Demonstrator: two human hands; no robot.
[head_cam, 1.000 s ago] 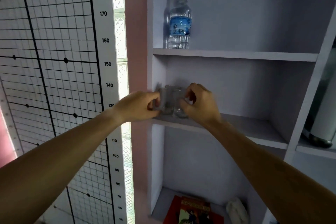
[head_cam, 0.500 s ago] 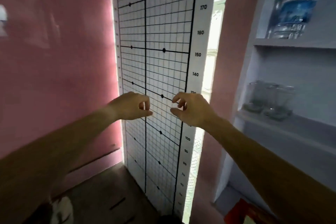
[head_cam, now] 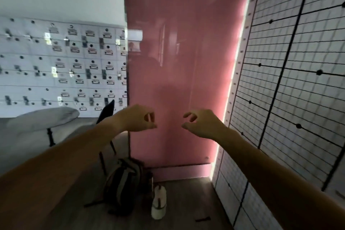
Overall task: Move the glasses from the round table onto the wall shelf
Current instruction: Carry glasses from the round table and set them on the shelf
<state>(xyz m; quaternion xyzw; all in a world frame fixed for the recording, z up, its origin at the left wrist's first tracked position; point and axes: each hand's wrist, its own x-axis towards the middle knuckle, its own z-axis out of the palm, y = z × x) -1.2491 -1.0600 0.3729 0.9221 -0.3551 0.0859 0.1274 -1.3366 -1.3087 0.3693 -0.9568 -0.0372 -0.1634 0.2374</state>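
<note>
Both my hands hover empty in front of a pink wall panel. My left hand has its fingers loosely curled, thumb and forefinger nearly meeting, with nothing inside. My right hand is curled too, with a clear gap between thumb and fingers. The white round table shows at the left, behind my left forearm; I see no glasses on the part in view. The wall shelf and the glasses are out of view.
A dark chair back rises beside the table. On the floor below my hands sit a backpack and a white bottle. A gridded height chart fills the right. A wall of small lockers stands behind the table.
One second ago both hands held glasses on the shelf; they let go. My view has swung left, past the height chart to the pink wall and table, with both hands empty.
</note>
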